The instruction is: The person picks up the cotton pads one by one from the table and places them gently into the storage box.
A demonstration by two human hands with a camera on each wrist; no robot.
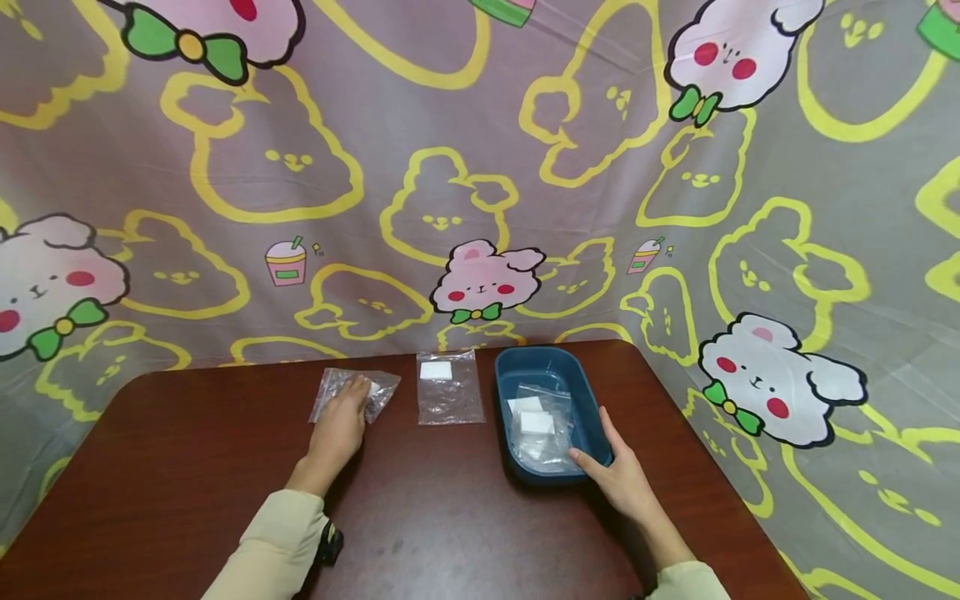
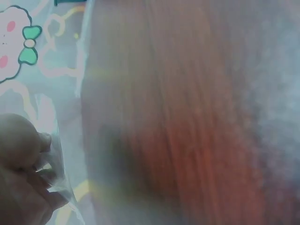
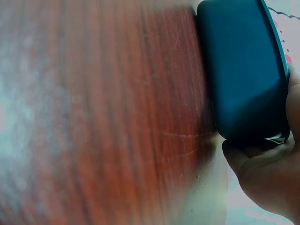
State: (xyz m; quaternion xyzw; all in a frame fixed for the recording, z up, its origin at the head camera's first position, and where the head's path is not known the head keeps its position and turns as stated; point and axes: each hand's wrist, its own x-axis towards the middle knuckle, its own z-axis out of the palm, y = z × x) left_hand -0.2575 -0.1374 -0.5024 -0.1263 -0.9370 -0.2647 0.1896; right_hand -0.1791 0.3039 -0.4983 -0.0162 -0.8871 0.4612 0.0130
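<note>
A clear plastic bag [image 1: 384, 392] lies toward the back left of the table, with something white inside it. My left hand [image 1: 341, 429] is over this bag, covering part of it. Close up in the left wrist view, the left fingers [image 2: 18, 140] pinch the clear plastic. A dark blue plastic bin [image 1: 536, 360] stands at the right, holding several clear bags with white pieces [image 1: 536, 423]. My right hand [image 1: 626, 483] grips the bin's right near corner, its thumb at the rim and its fingers along the outer side.
Between the left hand and the bin, another clear bag [image 1: 452, 404] with a white piece [image 1: 436, 370] lies flat. The brown wooden table [image 1: 435, 517] ends against a printed cloth curtain [image 1: 360, 142] at the back and right.
</note>
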